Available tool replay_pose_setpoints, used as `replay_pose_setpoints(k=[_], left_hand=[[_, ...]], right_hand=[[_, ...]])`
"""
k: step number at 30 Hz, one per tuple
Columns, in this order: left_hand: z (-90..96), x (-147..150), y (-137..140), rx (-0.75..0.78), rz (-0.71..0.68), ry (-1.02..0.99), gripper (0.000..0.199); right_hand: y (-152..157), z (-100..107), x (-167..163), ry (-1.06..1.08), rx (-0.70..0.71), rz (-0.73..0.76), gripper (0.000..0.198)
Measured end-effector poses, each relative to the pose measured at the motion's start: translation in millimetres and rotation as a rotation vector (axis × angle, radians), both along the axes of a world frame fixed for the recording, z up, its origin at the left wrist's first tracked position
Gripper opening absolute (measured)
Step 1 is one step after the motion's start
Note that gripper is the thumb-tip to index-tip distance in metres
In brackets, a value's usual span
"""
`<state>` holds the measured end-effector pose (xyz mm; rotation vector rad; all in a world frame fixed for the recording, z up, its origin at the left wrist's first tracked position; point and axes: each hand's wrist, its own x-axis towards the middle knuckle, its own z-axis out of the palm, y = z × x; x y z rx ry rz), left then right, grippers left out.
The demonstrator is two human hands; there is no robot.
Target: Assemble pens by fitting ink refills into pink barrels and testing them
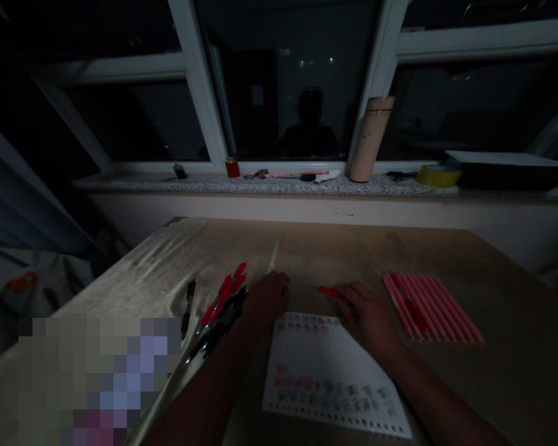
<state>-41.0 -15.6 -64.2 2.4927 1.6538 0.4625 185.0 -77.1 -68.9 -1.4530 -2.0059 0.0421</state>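
Note:
My right hand (363, 313) is closed around a red pen (328, 291), whose thin tip points left, just beyond the top edge of a lined sheet of paper (325, 359). Black and red handwriting covers parts of the sheet, and punched holes run along its near edge. My left hand (268, 294) is left of the sheet's far corner, fingers curled in; a small dark spot shows at them, too dim to identify. Beside my left forearm lie several red pens (223, 294) and several black pens (221, 325). A single black pen (188, 306) lies further left.
On the right of the table (316, 248), a row of pink pencils (439, 306) has a red pen (411, 303) on top. The windowsill (195, 181) behind holds a tan cylinder (372, 139), yellow tape (438, 176) and a small red jar (232, 168). The lower left is pixelated.

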Motion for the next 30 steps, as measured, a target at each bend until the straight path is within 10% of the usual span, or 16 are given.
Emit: replay_pose_setpoints(k=[15,30], left_hand=[[11.0,17,-14,0.113,-0.286,-0.219,0.024],[-8.4,-6,15,0.056,0.004,-0.1,0.021]], right_hand=[[-1,3,-3,-0.053,-0.026,0.016,0.024],[-1,2,-1,-0.069,-0.062,-0.044,0.025]])
